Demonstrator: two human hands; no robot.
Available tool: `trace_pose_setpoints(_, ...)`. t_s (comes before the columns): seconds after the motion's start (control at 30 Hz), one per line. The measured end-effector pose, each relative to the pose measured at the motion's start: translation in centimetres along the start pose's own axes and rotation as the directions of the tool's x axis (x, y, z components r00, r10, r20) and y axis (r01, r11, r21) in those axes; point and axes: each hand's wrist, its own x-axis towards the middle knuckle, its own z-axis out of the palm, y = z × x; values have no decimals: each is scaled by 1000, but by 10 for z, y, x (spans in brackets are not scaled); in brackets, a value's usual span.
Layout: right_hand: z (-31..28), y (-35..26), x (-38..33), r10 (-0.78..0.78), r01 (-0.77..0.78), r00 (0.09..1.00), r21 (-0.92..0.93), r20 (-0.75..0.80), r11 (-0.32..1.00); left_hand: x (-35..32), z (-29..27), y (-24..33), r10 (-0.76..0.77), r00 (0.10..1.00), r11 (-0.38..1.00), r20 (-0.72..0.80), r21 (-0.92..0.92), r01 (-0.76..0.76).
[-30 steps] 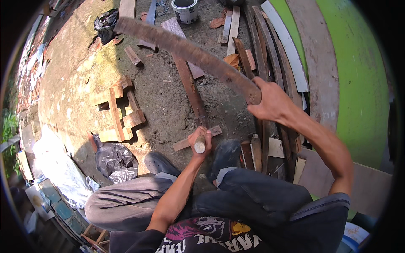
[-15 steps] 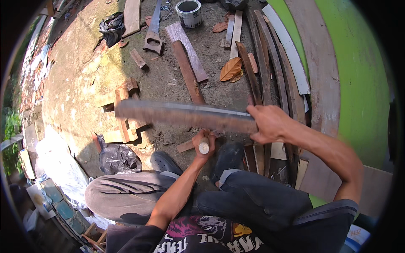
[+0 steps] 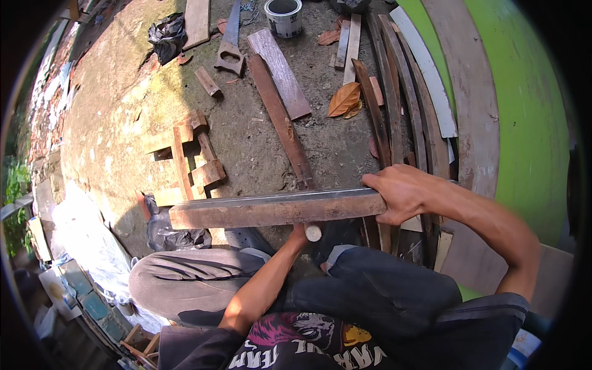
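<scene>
The person's right hand [image 3: 404, 194] grasps the right end of a thick, weathered wooden beam [image 3: 271, 210], fingers wrapped over that end, and holds it crosswise above the near part of the concrete ground [image 3: 240, 129], in front of the knees. The left hand [image 3: 300, 233] reaches up beneath the beam, which covers most of it; whether its fingers are closed cannot be told. Just beside it, the pale round end of a handle [image 3: 313, 232] shows below the beam's lower edge. A reddish-brown strip [image 3: 280, 117] lies beyond, its near end passing out of sight at the beam and its far end just beside a paler board [image 3: 280, 74]. Toward the ground's far edge are a handsaw [image 3: 233, 31], an open can [image 3: 283, 21] and, farther left, a crumpled black bag [image 3: 168, 38]. Toward the left edge, in partial sunlight, lies a cluster of wooden blocks crossed by a slat [image 3: 180, 160]. Along the right edge, a white strip [image 3: 428, 71] lies among long dark ones, near a green panel [image 3: 530, 92]; a dry brown leaf [image 3: 344, 100] rests left of them.
</scene>
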Motion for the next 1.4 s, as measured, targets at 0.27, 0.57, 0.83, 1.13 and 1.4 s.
trace_pose_setpoints(0.27,-56,27,31,248,-154,942,367,-226,917,64,-29,45,-164,984,785,73,-594,175)
trace_pose_setpoints(0.57,-25,0,20,-34,29,999,-249,-16,968,38,-33,27,-171,964,870,206,-428,246)
trace_pose_setpoints(0.83,-8,1,24,222,-101,944,428,-245,898,40,-12,11,-50,986,851,156,-511,124)
trace_pose_setpoints(1.13,-55,11,23,150,-120,956,132,-251,984,62,-26,35,-161,985,811,63,-561,168)
trace_pose_setpoints(1.4,0,-13,11,-34,50,995,-172,95,984,22,-25,21,-192,947,856,259,-428,291)
